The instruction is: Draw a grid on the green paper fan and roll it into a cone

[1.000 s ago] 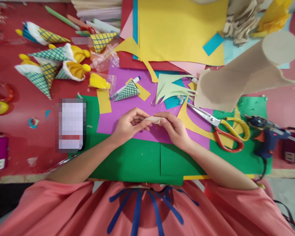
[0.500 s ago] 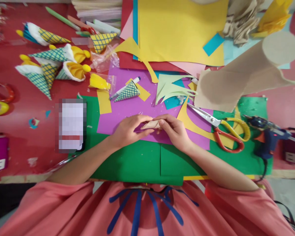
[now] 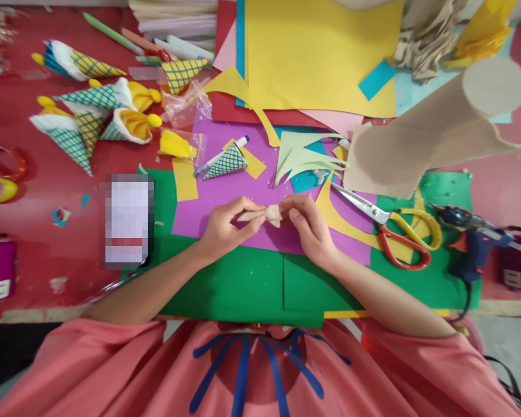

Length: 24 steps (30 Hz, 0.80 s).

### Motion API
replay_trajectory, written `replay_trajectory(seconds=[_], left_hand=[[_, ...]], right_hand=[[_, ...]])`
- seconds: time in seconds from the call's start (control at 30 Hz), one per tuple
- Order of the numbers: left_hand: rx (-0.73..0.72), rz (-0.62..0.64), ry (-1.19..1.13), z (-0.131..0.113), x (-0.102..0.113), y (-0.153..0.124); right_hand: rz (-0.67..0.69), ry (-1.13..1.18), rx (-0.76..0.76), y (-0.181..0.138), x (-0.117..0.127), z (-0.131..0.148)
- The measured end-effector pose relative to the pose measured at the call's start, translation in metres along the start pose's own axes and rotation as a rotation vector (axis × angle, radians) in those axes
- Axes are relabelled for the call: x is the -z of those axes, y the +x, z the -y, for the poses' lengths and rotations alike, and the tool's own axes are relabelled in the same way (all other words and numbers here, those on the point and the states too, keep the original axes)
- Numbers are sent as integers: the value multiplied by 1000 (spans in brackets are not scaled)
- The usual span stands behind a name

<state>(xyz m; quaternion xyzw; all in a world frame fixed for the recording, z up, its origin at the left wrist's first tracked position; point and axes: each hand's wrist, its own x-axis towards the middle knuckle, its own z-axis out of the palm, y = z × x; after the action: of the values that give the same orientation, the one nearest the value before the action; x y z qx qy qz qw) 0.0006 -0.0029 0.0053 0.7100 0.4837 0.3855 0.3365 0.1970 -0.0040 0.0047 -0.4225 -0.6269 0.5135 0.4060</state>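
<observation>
A small twisted piece of beige crepe paper (image 3: 273, 215) is pinched between the thumb and fingers of my left hand (image 3: 226, 225). Its bunched end points right, toward my right hand (image 3: 309, 227). That hand's thumb and curled fingers are a little apart, close beside the paper, with nothing seen in them. Below both hands lies a purple sheet (image 3: 191, 214) on green sheets (image 3: 238, 284). Farther back are a small checked paper cone (image 3: 226, 162) beside a marker (image 3: 242, 141) and a fringed pale green paper (image 3: 301, 153).
Scissors (image 3: 384, 217) lie open right of my hands, near a blue glue gun (image 3: 477, 249). A beige crepe roll (image 3: 434, 127) stretches across the back right. Left are a phone (image 3: 129, 220) and several decorated paper cones (image 3: 89, 127). Yellow sheets (image 3: 321, 52) lie at the back.
My right hand has let go of the beige crepe paper and drawn slightly right. The paper's right end now shows bunched, while my left hand keeps its pinch.
</observation>
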Motion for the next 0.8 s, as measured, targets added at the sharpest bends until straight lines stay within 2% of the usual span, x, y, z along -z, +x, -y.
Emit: replay_trajectory(seconds=[0.1,0.17,0.33,0.5,0.63,0.8], left_hand=[[107,-28,-147,-2,1,5],[147,-14,-217,-3,1,6],[230,62,-291,-4,-2,4],[241,53,-279,-2,-2,4],[183,59,-179,-2,-2,3],[-17,111,-52,-2,-2,1]], right_hand=[[-27,-251,295,1,2,-3],[-21,-341,420,2,2,-4],[-47,-480,523,-1,2,-6],[10,-504,547,-3,3,-2],[25,-490,524,-2,2,2],[45,-190,229,0,1,4]])
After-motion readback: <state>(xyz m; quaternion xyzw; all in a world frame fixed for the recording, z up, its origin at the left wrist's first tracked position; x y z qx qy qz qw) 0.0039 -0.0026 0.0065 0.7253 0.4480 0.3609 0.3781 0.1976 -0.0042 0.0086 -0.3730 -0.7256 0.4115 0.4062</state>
